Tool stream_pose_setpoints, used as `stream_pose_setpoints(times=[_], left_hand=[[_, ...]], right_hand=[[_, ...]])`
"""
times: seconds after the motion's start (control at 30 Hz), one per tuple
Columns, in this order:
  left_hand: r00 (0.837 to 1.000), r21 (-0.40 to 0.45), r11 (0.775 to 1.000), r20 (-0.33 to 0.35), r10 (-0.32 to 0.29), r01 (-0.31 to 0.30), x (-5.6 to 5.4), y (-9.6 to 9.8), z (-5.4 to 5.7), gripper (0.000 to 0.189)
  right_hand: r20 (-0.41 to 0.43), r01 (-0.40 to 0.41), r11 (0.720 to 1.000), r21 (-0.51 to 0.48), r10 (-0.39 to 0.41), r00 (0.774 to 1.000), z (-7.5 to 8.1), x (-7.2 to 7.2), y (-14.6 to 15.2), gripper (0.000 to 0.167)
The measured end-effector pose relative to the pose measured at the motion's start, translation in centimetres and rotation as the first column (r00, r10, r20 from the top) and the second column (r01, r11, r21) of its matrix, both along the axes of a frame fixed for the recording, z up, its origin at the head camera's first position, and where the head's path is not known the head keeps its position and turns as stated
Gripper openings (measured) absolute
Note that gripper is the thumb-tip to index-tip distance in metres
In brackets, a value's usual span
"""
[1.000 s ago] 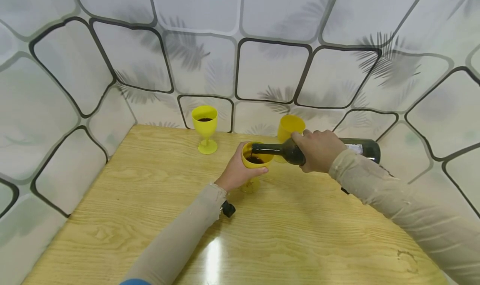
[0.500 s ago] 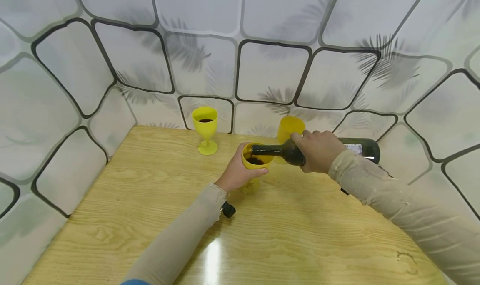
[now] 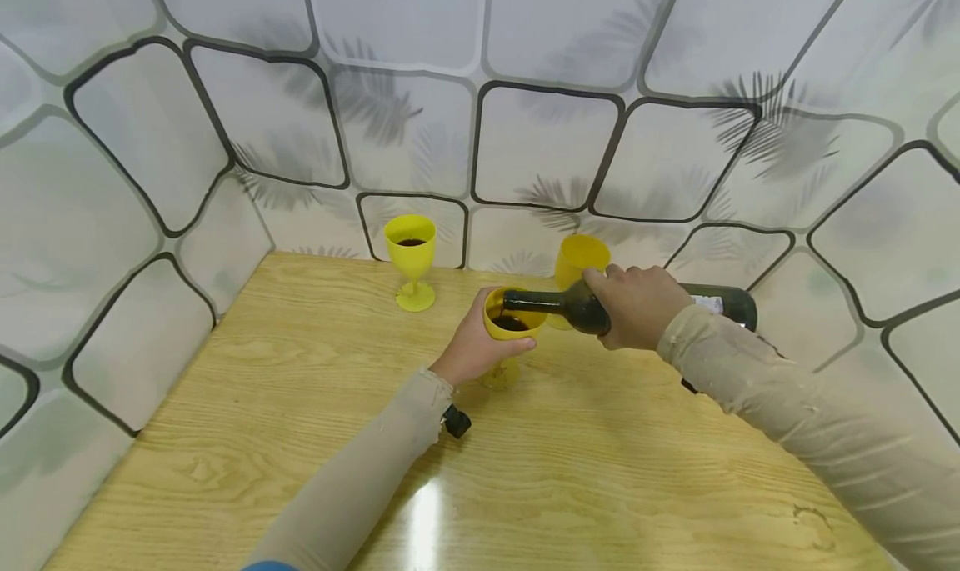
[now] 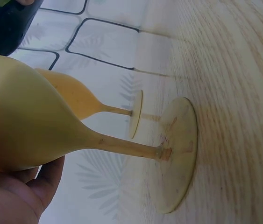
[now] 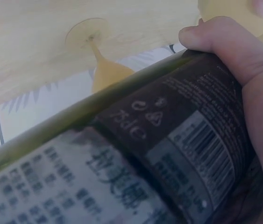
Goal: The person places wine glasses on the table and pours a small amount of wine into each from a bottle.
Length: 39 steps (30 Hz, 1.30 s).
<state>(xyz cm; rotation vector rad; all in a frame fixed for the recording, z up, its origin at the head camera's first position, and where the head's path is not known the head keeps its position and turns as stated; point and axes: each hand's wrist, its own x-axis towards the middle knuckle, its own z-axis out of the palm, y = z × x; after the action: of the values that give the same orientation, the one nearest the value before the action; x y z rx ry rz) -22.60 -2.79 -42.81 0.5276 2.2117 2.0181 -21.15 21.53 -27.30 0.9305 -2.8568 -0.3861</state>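
My left hand (image 3: 476,338) grips the bowl of a yellow goblet (image 4: 33,116), whose foot stands on the wooden table. Dark liquid lies inside that goblet. In my right hand (image 3: 637,308) is a dark green wine bottle (image 3: 585,307), tilted nearly level, its mouth just over the goblet's rim. The right wrist view shows the bottle's label (image 5: 168,140) close up, with my thumb lying over the glass near it. Whether liquid is running from the mouth is hard to make out.
Another yellow goblet (image 3: 410,250) with dark liquid stands at the back left. A third goblet (image 3: 582,258), partly hidden behind the bottle and right hand, stands near the back wall. Patterned walls (image 3: 547,146) border the wooden table (image 3: 300,371) behind and at the sides.
The bottle's base end has dipped slightly behind my right hand and shows less. The liquid in the held goblet looks about the same. My left hand stays in place.
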Motion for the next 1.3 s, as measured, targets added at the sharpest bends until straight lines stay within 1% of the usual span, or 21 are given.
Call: stream_pose_setpoints(times=[0.27,0.47,0.67,0.83,1.17,1.3], left_hand=[[1.000,-0.006,1.000,-0.003,-0.001,0.001,0.0,-0.1,0.0,0.090],[1.000,0.007,1.000,-0.007,-0.001,0.001,0.0,-0.1,0.0,0.086],[1.000,0.004,1.000,-0.008,0.003,-0.003,0.0,-0.1,0.0,0.087],[1.000,0.001,1.000,-0.005,0.002,-0.002,0.0,-0.2,0.0,0.088],[1.000,-0.004,1.000,-0.009,0.004,-0.004,0.1,-0.2,0.1,0.088],[1.000,0.000,1.000,-0.017,0.006,-0.006,0.1,-0.1,0.1,0.087]], right_hand=[[0.010,0.023,1.000,-0.020,-0.023,1.000,-0.6,-0.1,0.2,0.068],[-0.006,0.008,0.999,-0.049,-0.009,1.000,-1.0,-0.1,0.2,0.068],[-0.019,0.000,0.998,-0.070,-0.001,1.000,-1.5,-0.2,0.3,0.070],[-0.045,-0.006,0.997,-0.080,0.002,0.999,-2.2,-0.4,0.4,0.073],[-0.034,-0.007,0.985,-0.173,0.001,0.999,-3.3,-0.6,0.5,0.074],[-0.006,0.012,0.977,-0.212,-0.013,1.000,-3.9,-0.7,0.6,0.078]])
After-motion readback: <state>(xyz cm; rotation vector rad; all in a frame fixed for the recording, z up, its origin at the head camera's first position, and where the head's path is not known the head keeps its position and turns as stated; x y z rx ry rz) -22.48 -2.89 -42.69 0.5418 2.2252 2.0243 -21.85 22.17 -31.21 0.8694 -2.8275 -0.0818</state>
